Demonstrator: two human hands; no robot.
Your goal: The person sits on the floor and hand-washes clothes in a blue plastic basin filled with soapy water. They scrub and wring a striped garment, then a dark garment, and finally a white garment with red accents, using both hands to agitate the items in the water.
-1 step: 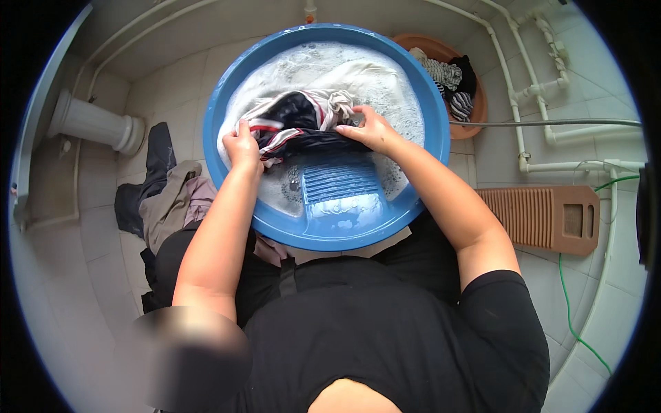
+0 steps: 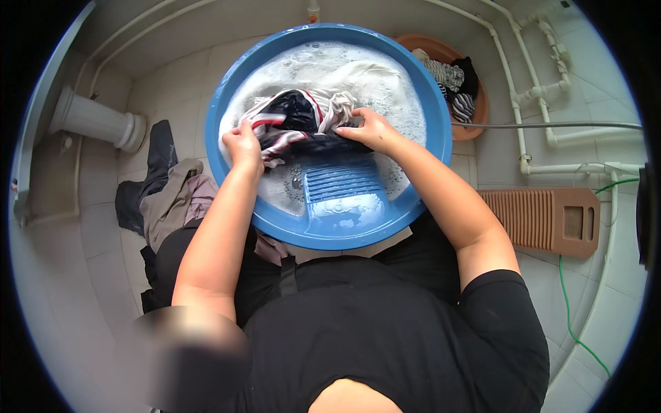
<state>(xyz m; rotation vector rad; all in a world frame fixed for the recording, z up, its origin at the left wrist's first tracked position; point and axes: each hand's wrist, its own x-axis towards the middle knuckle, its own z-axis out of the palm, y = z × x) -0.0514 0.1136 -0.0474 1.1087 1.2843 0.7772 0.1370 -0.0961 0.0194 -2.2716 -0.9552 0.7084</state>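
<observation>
A wet garment [image 2: 285, 112], dark navy and white with red trim, lies bunched across the ribbed slope of a blue washtub [image 2: 215, 131]. My left hand [image 2: 242, 146] pinches its left end, where red and white edging shows. At the opposite end, my right hand [image 2: 366, 131] grips the dark cloth between thumb and fingers, beside a twisted white part. The garment's middle sags between both hands, over the top of the built-in washboard ridges [image 2: 342, 181]. Behind it, white cloth [image 2: 368, 79] is partly sunk in foamy water [image 2: 303, 58].
A brown washboard [image 2: 537, 219] lies on the floor to the right. An orange basin [image 2: 480, 113] with striped and dark clothes stands behind the tub. Clothes [image 2: 169, 199] are heaped at the left, near a white pedestal [image 2: 103, 122]. Pipes [image 2: 513, 89] and a green cord [image 2: 568, 310] run along the right.
The cloth between my hands has shifted very slightly, and the red-edged strip by my left hand sits a little differently. Both hands keep their hold.
</observation>
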